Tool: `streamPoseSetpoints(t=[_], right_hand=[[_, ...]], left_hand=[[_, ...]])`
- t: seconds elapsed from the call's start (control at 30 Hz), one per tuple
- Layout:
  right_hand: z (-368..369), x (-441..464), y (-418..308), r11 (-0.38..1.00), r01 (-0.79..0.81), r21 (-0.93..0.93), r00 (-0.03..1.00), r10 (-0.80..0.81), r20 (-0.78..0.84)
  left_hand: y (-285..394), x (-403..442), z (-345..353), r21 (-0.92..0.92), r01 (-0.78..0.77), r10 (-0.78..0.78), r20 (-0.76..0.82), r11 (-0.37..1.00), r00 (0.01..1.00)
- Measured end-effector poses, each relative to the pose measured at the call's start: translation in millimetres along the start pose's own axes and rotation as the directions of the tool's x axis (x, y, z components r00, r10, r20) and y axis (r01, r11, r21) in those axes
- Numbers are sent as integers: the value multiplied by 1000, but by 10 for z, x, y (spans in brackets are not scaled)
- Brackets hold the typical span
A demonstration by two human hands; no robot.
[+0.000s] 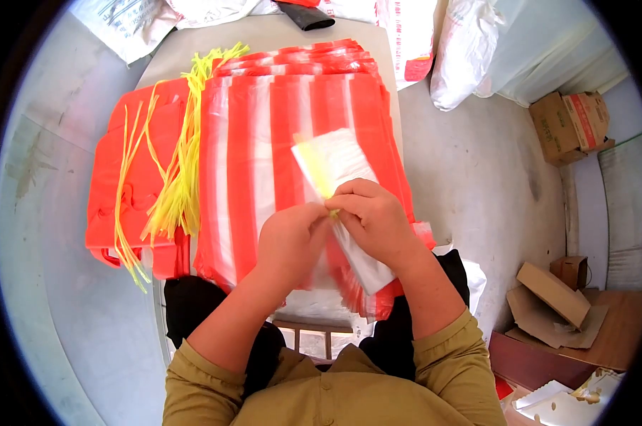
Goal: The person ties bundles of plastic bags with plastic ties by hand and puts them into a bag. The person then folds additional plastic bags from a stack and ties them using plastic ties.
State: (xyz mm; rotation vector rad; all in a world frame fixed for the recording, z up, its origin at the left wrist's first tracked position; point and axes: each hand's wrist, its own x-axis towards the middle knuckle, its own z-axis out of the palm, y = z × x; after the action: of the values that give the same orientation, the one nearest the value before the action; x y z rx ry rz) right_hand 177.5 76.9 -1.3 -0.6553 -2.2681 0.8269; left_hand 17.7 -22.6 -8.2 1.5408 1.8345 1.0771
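Note:
My left hand (290, 240) and my right hand (374, 216) meet over a stack of red-and-white striped plastic bags (246, 142). Between them is a folded white bundle (342, 156) with a yellow strip (314, 165) around it. Both hands have their fingers closed on the yellow strip at the bundle's middle; the fingertips are slightly blurred. A bunch of yellow strips (186, 156) lies along the left edge of the striped stack, partly over a red bag pile (140, 121).
White sacks (466, 50) stand past the table (221, 37). At right are a cardboard box (559, 131) and an open carton (552, 305). A dark roll (308, 17) lies at the table's far edge.

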Motion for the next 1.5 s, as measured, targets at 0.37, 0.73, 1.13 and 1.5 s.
streamPoseSetpoints(t=[0.37, 0.73, 1.13, 1.5], right_hand=[[-211, 68, -152, 833, -500, 237, 847, 413, 334], [-119, 16, -78, 999, -11, 31, 986, 6, 167], [-346, -21, 33, 998, -5, 65, 970, -11, 244], [-455, -72, 106, 967, -164, -194, 986, 166, -6]], left_hand=[[-11, 26, 4, 88, -18, 18, 8, 996, 1000], [-27, 59, -53, 31, 27, -31, 105, 999, 994], [-62, 113, -52, 432, -89, 89, 22, 897, 996], [29, 18, -205, 192, 41, -34, -42, 980, 999]])
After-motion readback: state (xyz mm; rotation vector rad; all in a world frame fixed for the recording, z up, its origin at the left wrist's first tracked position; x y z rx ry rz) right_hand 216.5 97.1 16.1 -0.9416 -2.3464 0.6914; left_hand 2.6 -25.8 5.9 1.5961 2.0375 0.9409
